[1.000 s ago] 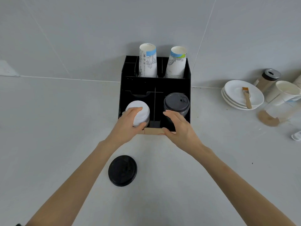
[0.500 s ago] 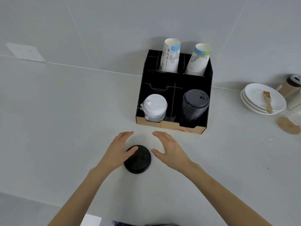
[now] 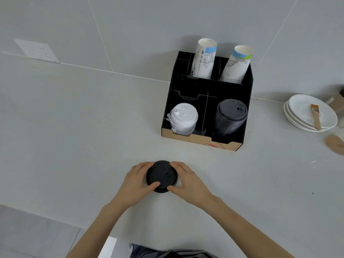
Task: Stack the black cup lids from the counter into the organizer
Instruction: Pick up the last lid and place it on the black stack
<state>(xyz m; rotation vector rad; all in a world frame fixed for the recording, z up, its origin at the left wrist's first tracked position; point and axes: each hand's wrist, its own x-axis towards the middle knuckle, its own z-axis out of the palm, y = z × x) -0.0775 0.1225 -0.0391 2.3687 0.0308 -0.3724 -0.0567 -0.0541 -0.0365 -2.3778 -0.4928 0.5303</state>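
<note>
A single black cup lid (image 3: pixel 162 176) lies flat on the grey counter, near me. My left hand (image 3: pixel 137 181) cups its left rim and my right hand (image 3: pixel 188 180) its right rim, thumbs at the near edge. Farther back stands the black organizer (image 3: pixel 247 101). Its front right compartment holds a tall stack of black lids (image 3: pixel 229 118). A stack of white lids (image 3: pixel 183 119) fills the front left compartment. Two stacks of printed paper cups (image 3: pixel 203 59) lean in the rear compartments.
A pile of white plates (image 3: pixel 301 110) with a small brush (image 3: pixel 315 116) on top sits at the right. A brown cardboard piece (image 3: pixel 335 143) lies near the right edge. A wall socket (image 3: pixel 36 51) is at the back left. The counter's front edge runs at lower left.
Both hands came back from the organizer's front compartments to the loose black lid and closed around its rim. The view shifted so the organizer sits farther right.
</note>
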